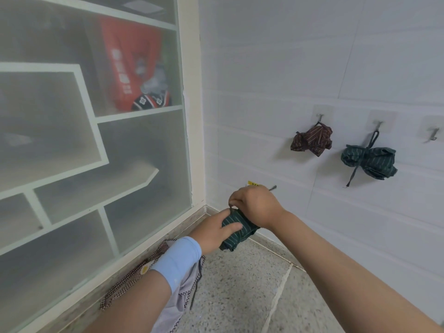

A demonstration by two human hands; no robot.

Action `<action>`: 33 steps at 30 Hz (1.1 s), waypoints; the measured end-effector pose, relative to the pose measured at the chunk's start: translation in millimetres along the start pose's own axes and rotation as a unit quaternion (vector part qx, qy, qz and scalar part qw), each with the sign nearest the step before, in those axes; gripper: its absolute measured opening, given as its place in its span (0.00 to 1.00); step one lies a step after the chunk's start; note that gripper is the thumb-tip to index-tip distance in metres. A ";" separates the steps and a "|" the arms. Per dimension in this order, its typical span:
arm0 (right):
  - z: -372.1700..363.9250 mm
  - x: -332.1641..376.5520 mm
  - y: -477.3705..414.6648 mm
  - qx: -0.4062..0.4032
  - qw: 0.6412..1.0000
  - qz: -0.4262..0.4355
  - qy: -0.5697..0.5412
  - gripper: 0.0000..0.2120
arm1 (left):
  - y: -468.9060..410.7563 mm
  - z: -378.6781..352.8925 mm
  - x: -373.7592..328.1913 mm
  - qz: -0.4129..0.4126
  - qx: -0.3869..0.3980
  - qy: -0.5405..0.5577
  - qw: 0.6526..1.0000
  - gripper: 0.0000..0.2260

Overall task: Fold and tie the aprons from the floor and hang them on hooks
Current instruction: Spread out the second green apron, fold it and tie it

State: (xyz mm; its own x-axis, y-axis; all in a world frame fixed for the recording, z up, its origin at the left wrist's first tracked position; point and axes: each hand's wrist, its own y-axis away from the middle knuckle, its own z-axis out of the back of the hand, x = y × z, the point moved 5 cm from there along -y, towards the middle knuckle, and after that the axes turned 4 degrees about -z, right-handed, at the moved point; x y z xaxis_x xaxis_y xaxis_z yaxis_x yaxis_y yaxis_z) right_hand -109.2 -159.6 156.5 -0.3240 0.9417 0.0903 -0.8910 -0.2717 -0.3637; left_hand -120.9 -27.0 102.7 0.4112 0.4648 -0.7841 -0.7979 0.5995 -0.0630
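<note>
Corner [205, 208]: apron [236, 234] between left hand [212, 234], right hand [257, 209]

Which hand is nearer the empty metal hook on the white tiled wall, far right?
Right. The right hand pinches the top of the dark green striped apron bundle, below-left of the empty hook; the left hand holds the bundle further left.

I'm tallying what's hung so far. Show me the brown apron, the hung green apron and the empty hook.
brown apron [312, 140], head view, middle of the striped bundle.
hung green apron [374, 162], head view, bundle's tied middle.
empty hook [434, 135], head view, its metal prong.
</note>
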 end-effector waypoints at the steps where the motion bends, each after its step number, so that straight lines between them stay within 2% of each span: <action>1: -3.1 0.0 0.4 -0.005 1.000 -0.018 -0.016 0.11 | -0.6 -1.0 1.9 0.004 -0.003 0.022 1.000 0.13; 3: -11.6 -5.1 3.1 -0.028 0.994 -0.077 -0.071 0.08 | -1.5 -3.5 6.8 0.021 -0.017 0.082 0.996 0.10; 4: -14.2 -10.9 4.8 -0.048 0.984 -0.132 -0.107 0.10 | -2.1 -4.6 9.3 0.030 -0.032 0.120 0.992 0.09; 5: -14.1 -15.4 10.6 -0.079 0.966 -0.196 -0.146 0.18 | -2.3 -5.5 12.4 0.040 -0.049 0.161 0.985 0.09; 6: -13.7 -18.3 18.9 -0.118 0.937 -0.258 -0.206 0.26 | -2.6 -6.2 16.0 0.052 -0.066 0.210 0.974 0.10; 7: -16.1 -18.6 28.7 -0.146 0.892 -0.318 -0.287 0.29 | -2.7 -7.1 19.3 0.066 -0.081 0.275 0.956 0.12; 8: -24.4 -16.8 36.9 -0.157 0.830 -0.361 -0.395 0.29 | -3.7 -8.5 22.2 0.082 -0.092 0.352 0.928 0.13; 9: -38.9 -12.8 43.2 -0.129 0.766 -0.382 -0.500 0.30 | -5.1 -10.2 23.3 0.094 -0.101 0.431 0.892 0.13; 10: -55.4 -3.0 48.4 -0.068 0.704 -0.377 -0.598 0.33 | -6.6 -10.7 23.8 0.103 -0.113 0.495 0.856 0.13; 11: -70.4 10.2 53.2 0.015 0.663 -0.360 -0.657 0.33 | -8.4 -9.7 23.4 0.108 -0.129 0.535 0.828 0.12; 12: -78.5 24.4 58.9 0.088 0.643 -0.329 -0.686 0.29 | -10.0 -8.5 22.6 0.113 -0.143 0.557 0.810 0.12; 14: -85.5 41.6 67.2 0.166 0.633 -0.281 -0.702 0.11 | -11.5 -7.1 21.6 0.131 -0.148 0.567 0.799 0.11; 16: -87.6 37.2 67.3 0.180 0.653 -0.264 -0.687 0.06 | -11.5 -3.9 22.2 0.141 -0.148 0.557 0.805 0.13; 18: -89.3 24.9 67.9 0.216 0.702 -0.250 -0.630 0.03 | -10.1 2.2 23.5 0.140 -0.158 0.556 0.803 0.14; 21: -81.6 1.5 68.1 0.254 0.797 -0.236 -0.495 0.09 | -6.2 8.9 23.4 0.141 -0.149 0.561 0.802 0.15; 22: -77.9 -5.5 66.5 0.261 0.817 -0.233 -0.458 0.10 | -4.3 10.3 23.4 0.138 -0.140 0.543 0.816 0.16; 23: -73.5 -12.7 63.9 0.270 0.832 -0.233 -0.425 0.11 | -2.6 11.1 23.2 0.128 -0.124 0.500 0.848 0.16; 25: -65.2 -23.9 56.0 0.287 0.861 -0.222 -0.357 0.09 | 1.1 7.5 19.5 0.097 -0.064 0.376 0.919 0.14; 27: -56.9 -30.5 46.1 0.313 0.890 -0.206 -0.260 0.09 | 5.4 1.7 11.1 0.075 -0.018 0.255 0.964 0.12; 29: -46.1 -31.8 37.4 0.332 0.903 -0.189 -0.196 0.11 | 6.6 -0.2 5.2 0.063 -0.009 0.140 0.988 0.14; 31: -38.7 -32.2 32.4 0.356 0.894 -0.186 -0.198 0.12 | 6.8 -5.0 4.8 0.056 0.011 0.042 0.997 0.15; 33: -32.6 -32.2 23.7 0.350 0.906 -0.178 -0.156 0.12 | 7.1 -9.6 9.1 0.047 0.003 0.017 0.999 0.16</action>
State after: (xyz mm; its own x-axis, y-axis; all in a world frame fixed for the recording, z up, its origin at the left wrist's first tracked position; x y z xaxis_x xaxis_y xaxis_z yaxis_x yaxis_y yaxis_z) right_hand -109.5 -189.9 114.7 0.0473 0.9220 0.3843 -0.9048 -0.1234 0.4075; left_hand -127.1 -24.8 89.2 0.3191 0.4962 -0.8074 -0.8296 0.5582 0.0152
